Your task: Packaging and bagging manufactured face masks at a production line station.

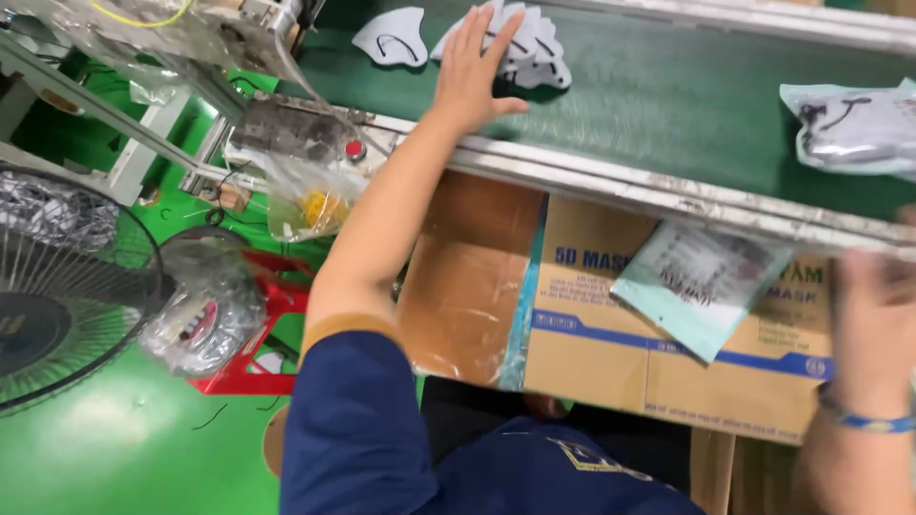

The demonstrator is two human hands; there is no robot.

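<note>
A black fan (57, 305) stood far left of the left hand (474, 72), which lay flat, its grip spread wide, on a pile of white masks (530, 48) on the green belt (668, 105). Below it sat a cardboard box (592, 353). A packaged mask (701, 281) hung just left of the blurred right hand (873, 315); I cannot tell its grip.

White face masks (527, 50) with black ear loops lie in a loose flat pile on the green conveyor belt (668, 105), at its far edge.
</note>
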